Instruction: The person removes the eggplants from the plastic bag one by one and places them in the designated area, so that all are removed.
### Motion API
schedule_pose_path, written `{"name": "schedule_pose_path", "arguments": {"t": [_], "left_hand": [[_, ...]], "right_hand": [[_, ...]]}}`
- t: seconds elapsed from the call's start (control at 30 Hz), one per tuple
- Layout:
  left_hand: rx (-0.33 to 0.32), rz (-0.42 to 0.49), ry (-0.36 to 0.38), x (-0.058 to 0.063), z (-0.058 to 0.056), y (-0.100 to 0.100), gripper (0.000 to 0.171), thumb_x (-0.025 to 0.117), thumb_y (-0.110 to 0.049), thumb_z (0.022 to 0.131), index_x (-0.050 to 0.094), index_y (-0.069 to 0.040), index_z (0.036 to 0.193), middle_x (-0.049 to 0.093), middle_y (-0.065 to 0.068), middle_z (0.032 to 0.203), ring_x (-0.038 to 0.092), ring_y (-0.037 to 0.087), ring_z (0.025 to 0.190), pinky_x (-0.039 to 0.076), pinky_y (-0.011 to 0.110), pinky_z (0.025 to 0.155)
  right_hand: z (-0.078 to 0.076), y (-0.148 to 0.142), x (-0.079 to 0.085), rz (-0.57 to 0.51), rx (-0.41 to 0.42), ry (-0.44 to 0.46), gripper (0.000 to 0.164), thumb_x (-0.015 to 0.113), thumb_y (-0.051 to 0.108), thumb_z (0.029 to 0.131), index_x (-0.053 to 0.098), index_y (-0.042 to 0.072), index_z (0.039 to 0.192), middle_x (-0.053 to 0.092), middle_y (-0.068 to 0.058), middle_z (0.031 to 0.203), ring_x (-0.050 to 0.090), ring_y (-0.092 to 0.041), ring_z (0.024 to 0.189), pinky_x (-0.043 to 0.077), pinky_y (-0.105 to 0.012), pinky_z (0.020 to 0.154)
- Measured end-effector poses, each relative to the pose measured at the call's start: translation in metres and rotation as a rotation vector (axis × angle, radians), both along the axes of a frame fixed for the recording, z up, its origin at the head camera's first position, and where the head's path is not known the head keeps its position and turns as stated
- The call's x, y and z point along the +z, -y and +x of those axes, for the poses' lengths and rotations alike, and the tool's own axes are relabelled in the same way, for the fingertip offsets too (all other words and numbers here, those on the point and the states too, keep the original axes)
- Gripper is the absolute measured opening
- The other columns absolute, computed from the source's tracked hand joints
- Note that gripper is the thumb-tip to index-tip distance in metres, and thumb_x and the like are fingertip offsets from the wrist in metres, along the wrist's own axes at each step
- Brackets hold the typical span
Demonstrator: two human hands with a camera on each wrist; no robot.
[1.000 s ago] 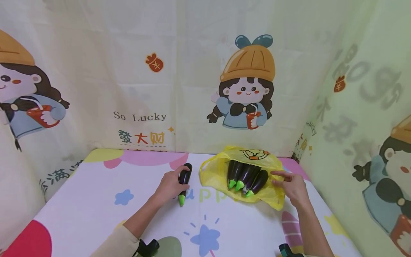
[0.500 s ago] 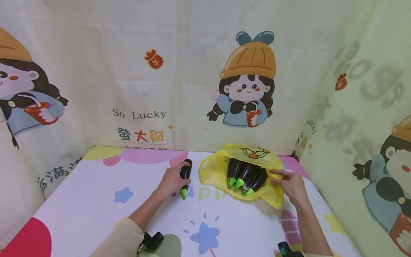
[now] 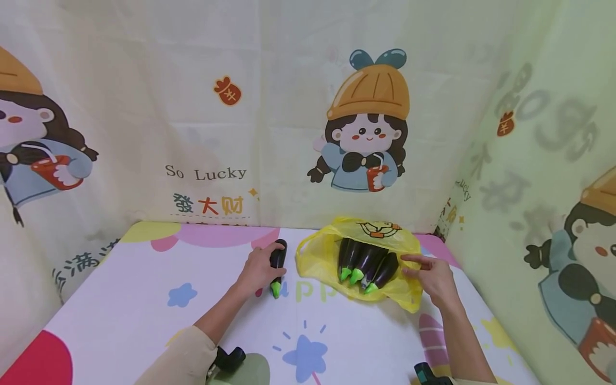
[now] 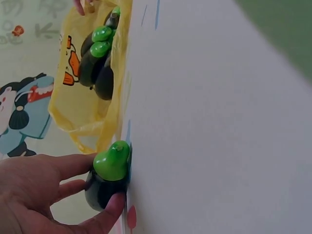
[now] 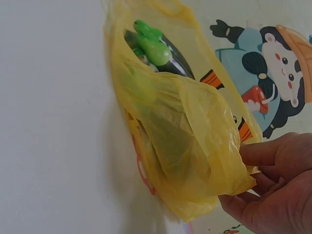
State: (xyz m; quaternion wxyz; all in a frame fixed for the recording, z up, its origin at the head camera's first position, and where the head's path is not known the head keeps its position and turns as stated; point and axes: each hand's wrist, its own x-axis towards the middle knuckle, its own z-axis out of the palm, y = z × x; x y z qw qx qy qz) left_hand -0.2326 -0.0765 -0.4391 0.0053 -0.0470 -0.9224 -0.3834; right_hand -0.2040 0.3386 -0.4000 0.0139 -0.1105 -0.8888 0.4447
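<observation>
My left hand [image 3: 255, 272] grips a dark purple eggplant [image 3: 278, 259] lying on the table, its green stem end [image 4: 113, 163] toward me. In the left wrist view, the fingers and thumb clasp its sides. To the right lies a thin yellow plastic bag [image 3: 315, 255], its mouth toward me and several eggplants [image 3: 368, 263] inside, green ends outward. My right hand [image 3: 437, 280] pinches the bag's right edge between thumb and fingers. In the right wrist view, crumpled plastic film [image 5: 195, 141] covers part of the eggplants.
A white tabletop [image 3: 231, 331] with printed stars and shapes stretches beneath everything. Patterned cloth walls [image 3: 289, 133] stand behind it and at both sides. The bag lies close to the back wall. Small black devices [image 3: 231, 359] sit at the wrists.
My left hand has slid the eggplant a little away from me, then stayed put. My right hand and the bag hold nearly still, while the head view shifts slightly.
</observation>
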Motion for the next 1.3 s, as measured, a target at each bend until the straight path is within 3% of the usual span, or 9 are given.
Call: {"name": "schedule_pose_path", "arguments": {"t": [0.27,0.53,0.73,0.9,1.07,1.2,1.3], "left_hand": [[-0.005,-0.013,-0.011,-0.002,-0.001,-0.001,0.062,0.084,-0.019,0.087,0.06,-0.016,0.144,0.056,0.024,0.123,0.056,0.035,0.104,0.058,0.044,0.078],[-0.007,-0.024,-0.029,-0.002,-0.002,-0.002,0.061,0.082,-0.022,0.089,0.059,-0.018,0.146,0.053,0.024,0.121,0.055,0.035,0.102,0.057,0.044,0.078],[0.009,-0.033,-0.046,0.001,-0.001,-0.003,0.06,0.081,-0.023,0.09,0.059,-0.017,0.146,0.054,0.022,0.12,0.055,0.033,0.102,0.057,0.044,0.079],[0.026,-0.043,-0.102,0.003,-0.001,-0.004,0.056,0.081,-0.022,0.091,0.061,-0.015,0.142,0.055,0.021,0.118,0.056,0.032,0.099,0.057,0.044,0.078],[0.041,-0.042,-0.129,0.005,-0.002,-0.006,0.052,0.081,-0.021,0.091,0.063,-0.016,0.14,0.054,0.02,0.12,0.056,0.033,0.105,0.059,0.046,0.082],[0.038,-0.009,-0.145,0.008,-0.002,-0.01,0.049,0.079,-0.019,0.092,0.063,-0.016,0.138,0.055,0.02,0.123,0.056,0.034,0.109,0.06,0.048,0.084],[0.023,0.023,-0.163,0.009,-0.003,-0.013,0.048,0.078,-0.018,0.093,0.063,-0.015,0.138,0.058,0.018,0.125,0.057,0.033,0.11,0.059,0.049,0.089]], "right_hand": [[0.0,-0.001,-0.001,-0.009,0.004,-0.015,0.039,0.079,0.014,0.092,0.073,0.007,0.129,0.044,-0.004,0.09,0.038,-0.025,0.096,0.035,-0.03,0.059],[-0.001,0.0,-0.001,-0.004,0.007,-0.022,0.038,0.078,0.013,0.092,0.074,0.007,0.129,0.054,-0.006,0.092,0.04,-0.025,0.098,0.037,-0.03,0.062],[0.0,-0.001,-0.002,0.005,0.008,-0.024,0.036,0.078,0.014,0.092,0.074,0.008,0.128,0.066,-0.015,0.114,0.043,-0.027,0.108,0.039,-0.03,0.068],[0.0,-0.001,-0.001,-0.002,0.007,-0.022,0.036,0.077,0.013,0.093,0.074,0.006,0.128,0.062,-0.022,0.132,0.043,-0.03,0.112,0.04,-0.029,0.07],[-0.001,-0.002,-0.001,-0.004,-0.002,-0.023,0.036,0.078,0.013,0.092,0.074,0.006,0.128,0.062,-0.016,0.114,0.042,-0.028,0.108,0.04,-0.029,0.067],[-0.002,-0.001,-0.002,-0.004,-0.017,-0.012,0.037,0.078,0.013,0.092,0.074,0.008,0.129,0.05,-0.006,0.093,0.04,-0.025,0.1,0.037,-0.03,0.062],[-0.003,0.0,-0.002,0.005,-0.018,-0.011,0.038,0.078,0.013,0.092,0.073,0.008,0.13,0.044,-0.003,0.086,0.04,-0.024,0.097,0.036,-0.031,0.062]]}}
